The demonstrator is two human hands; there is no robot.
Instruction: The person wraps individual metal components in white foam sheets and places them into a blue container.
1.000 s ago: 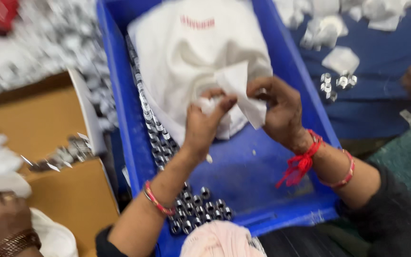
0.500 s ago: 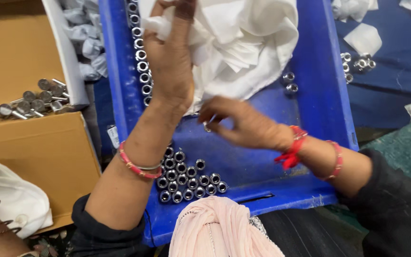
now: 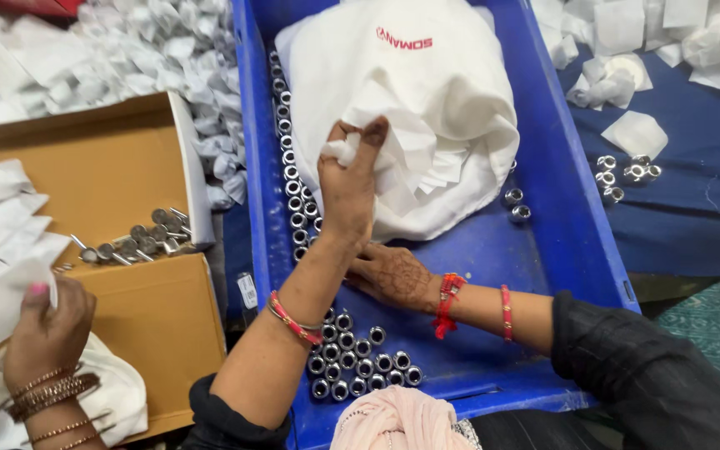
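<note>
The left hand [image 3: 350, 179] pinches a sheet of white paper [image 3: 352, 150] from the stack in the white bag [image 3: 402, 92] inside the blue crate [image 3: 577, 250]. The right hand [image 3: 393, 279] lies low beside metal rings [image 3: 360, 367], perhaps touching the floor of the crate; its grip cannot be told.
</note>
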